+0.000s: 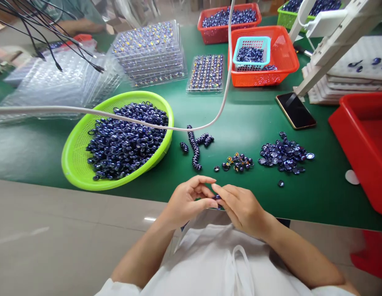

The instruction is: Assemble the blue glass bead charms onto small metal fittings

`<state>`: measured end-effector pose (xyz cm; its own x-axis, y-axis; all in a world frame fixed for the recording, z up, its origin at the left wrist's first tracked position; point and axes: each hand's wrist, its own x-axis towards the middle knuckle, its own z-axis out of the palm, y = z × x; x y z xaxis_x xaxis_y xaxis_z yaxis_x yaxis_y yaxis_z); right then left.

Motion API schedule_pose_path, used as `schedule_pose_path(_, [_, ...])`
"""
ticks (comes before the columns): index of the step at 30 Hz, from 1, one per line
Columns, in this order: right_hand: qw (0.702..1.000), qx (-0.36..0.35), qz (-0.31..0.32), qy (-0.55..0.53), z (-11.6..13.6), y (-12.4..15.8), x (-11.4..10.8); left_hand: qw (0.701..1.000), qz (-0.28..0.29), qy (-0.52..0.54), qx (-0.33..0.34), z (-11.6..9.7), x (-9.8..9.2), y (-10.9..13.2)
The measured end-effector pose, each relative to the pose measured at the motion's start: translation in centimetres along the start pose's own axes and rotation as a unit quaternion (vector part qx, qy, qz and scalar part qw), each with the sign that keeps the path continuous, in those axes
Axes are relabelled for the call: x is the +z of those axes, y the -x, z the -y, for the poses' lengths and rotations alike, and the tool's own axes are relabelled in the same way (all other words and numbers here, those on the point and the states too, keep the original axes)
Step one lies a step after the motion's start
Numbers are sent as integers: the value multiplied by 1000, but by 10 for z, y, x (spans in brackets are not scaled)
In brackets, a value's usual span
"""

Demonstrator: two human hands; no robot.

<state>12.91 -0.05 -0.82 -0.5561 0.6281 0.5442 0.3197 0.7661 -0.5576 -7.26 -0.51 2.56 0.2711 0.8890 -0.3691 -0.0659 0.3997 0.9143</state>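
My left hand [187, 201] and my right hand [240, 207] meet at the table's near edge, fingertips pinched together on one small dark blue ring piece [217, 198], mostly hidden by the fingers. Just beyond them lie stacked rows of blue rings [195, 148], a small cluster of finished pieces with gold spots [238, 161], and a loose pile of flat blue gems [285, 154]. A lime green basket [74, 160] heaped with blue rings sits to the left.
A white cable [223, 102] arcs over the green table. A phone [295, 111] lies at right beside a red bin [362, 139]. Filled clear trays [206, 73], orange and red baskets [283, 57] stand farther back. Another person's arm [77, 25] rests at far left.
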Motion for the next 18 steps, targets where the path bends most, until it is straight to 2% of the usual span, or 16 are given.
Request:
schedule_pose_path(3, [999,17,36,-10,-3,-2,-8,989,-77,-99,77,-15,-15,12])
schedule_pose_path(4, [999,36,31,-1,-7,-1,-12,976,-129,-132,113,-22,-21,16])
schedule_pose_path(5, [998,61,17,15,-12,1,-17,949,-212,-168,162,-29,-29,18])
schedule_pose_path(6, [996,86,-3,38,-19,4,-23,906,-303,-210,208,-35,-39,19])
schedule_pose_path(8, [984,136,-31,110,-34,11,-35,786,-473,-304,257,-47,-64,17])
schedule_pose_path(10, [966,179,-22,187,-50,17,-46,696,-558,-372,257,-55,-93,11])
schedule_pose_path(12, [948,198,3,251,-63,21,-52,652,-554,-451,254,-59,-119,2])
schedule_pose_path(14, [936,201,23,289,-72,22,-53,641,-495,-509,291,-61,-132,-7])
schedule_pose_path(15, [932,200,32,302,-75,22,-51,645,-455,-531,308,-60,-132,-11])
schedule_pose_path(16, [929,197,38,312,-77,22,-49,634,-451,-528,341,-58,-127,-15])
schedule_pose_path(17, [927,194,41,319,-78,21,-47,641,-426,-532,353,-55,-117,-20])
schedule_pose_path(18, [926,192,41,323,-78,21,-45,634,-429,-513,388,-51,-104,-24])
